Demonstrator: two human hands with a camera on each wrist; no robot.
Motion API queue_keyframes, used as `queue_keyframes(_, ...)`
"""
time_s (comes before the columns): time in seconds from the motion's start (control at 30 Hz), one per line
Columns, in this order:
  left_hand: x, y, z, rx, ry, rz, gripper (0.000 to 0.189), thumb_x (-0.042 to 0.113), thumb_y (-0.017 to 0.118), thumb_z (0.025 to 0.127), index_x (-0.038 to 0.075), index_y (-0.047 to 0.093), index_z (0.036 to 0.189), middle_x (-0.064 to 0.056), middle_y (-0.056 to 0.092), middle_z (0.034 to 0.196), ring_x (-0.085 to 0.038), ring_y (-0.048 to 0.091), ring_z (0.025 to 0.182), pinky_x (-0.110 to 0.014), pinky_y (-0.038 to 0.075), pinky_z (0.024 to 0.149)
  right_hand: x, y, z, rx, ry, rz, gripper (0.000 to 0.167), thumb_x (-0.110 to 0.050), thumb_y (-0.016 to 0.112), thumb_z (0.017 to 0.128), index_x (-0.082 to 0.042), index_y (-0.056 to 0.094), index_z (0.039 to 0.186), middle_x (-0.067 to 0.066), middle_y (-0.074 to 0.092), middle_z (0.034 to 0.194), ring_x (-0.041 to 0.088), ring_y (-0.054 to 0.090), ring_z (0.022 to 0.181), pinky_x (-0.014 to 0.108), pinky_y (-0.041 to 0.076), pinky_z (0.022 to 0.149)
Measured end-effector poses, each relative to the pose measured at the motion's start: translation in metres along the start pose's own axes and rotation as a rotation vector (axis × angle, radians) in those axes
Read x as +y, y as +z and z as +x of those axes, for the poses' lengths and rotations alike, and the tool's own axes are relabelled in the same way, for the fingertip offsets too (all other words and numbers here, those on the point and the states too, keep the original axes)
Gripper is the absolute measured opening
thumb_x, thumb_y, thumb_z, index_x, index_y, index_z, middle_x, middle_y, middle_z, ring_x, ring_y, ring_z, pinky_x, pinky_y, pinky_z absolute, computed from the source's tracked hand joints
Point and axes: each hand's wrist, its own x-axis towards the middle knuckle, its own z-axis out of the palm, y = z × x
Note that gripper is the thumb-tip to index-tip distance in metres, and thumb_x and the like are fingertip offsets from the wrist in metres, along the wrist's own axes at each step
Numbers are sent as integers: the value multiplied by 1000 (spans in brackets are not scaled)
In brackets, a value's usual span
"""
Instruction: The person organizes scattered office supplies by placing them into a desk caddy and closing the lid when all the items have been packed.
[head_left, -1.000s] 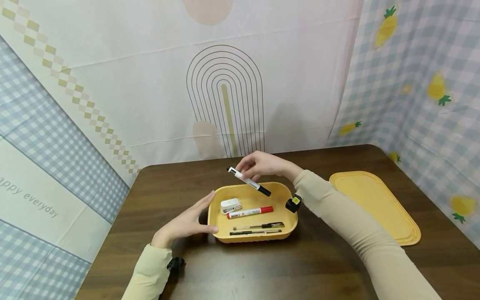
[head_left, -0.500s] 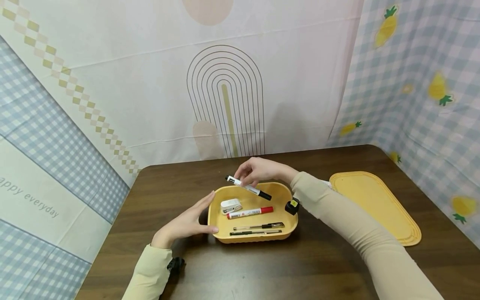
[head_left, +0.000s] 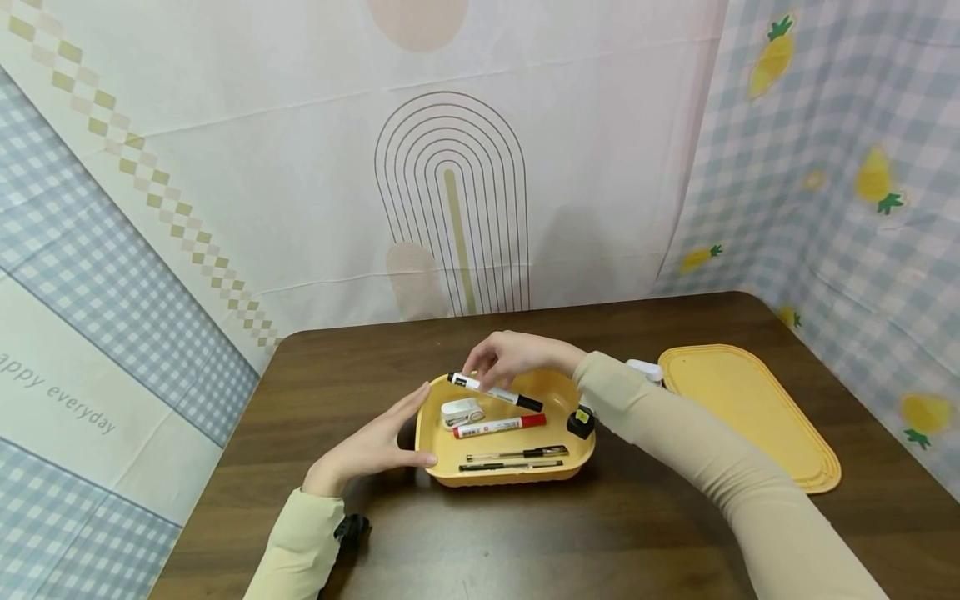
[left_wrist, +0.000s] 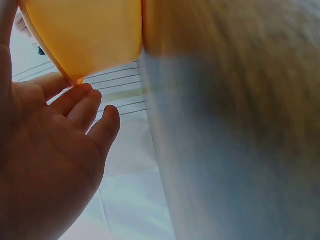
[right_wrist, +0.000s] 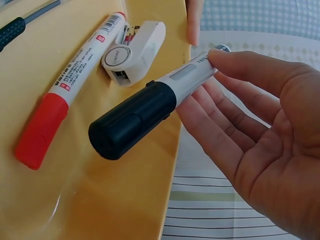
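Note:
My right hand pinches a white marker with a black cap between thumb and fingers. It hangs tilted over the yellow tray, cap toward the right. Inside the tray lie a red-capped marker, a small white stapler-like object and two slim pens, a clear one with a black grip and a dark one. At the tray's left end, my left hand spreads thumb and fingers against the rim. The left wrist view shows its fingertips touching the tray's edge.
A yellow lid-like board lies flat on the brown wooden table at the right. Beside it a white object is partly hidden by the right sleeve. A patterned curtain stands behind the table.
My right hand has come down toward the tray with the black-capped marker, which now lies flatter. The white object beside the board has come into sight. My left hand has stayed in place.

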Motion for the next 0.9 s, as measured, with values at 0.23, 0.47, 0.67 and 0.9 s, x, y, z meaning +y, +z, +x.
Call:
queue_keyframes(0.23, 0, 1, 0, -1, -6, 1, 111, 53, 81, 81, 28, 11, 164, 5, 8, 168, -23, 14, 152, -53, 22, 118, 2, 5, 1, -33, 16, -3, 29, -11, 76, 91, -9, 71, 120, 3, 70, 96, 16, 66, 85, 36, 59, 74)
queue_keyframes(0.47, 1, 0, 0, 2, -11, 0, 112, 54, 81, 80, 28, 11, 164, 4, 9, 168, -23, 14, 152, -53, 22, 118, 2, 9, 1, -49, 33, -8, 28, -9, 76, 91, -9, 71, 118, 2, 71, 97, 15, 66, 83, 43, 59, 77)
queue_keyframes(0.67, 0, 0, 0, 1, -8, -2, 111, 53, 81, 81, 28, 11, 164, 5, 8, 168, -23, 14, 152, -53, 22, 118, 6, 12, 4, -73, 39, -26, 27, -9, 75, 92, -10, 71, 119, 2, 72, 95, 16, 66, 77, 44, 59, 77)
queue_keyframes(0.9, 0, 1, 0, -1, -5, -6, 111, 52, 81, 81, 28, 11, 164, 5, 8, 168, -23, 13, 152, -53, 22, 118, 8, 16, 5, -88, 44, -76, 30, -8, 77, 90, -12, 72, 119, 0, 72, 95, 15, 68, 78, 37, 59, 72)
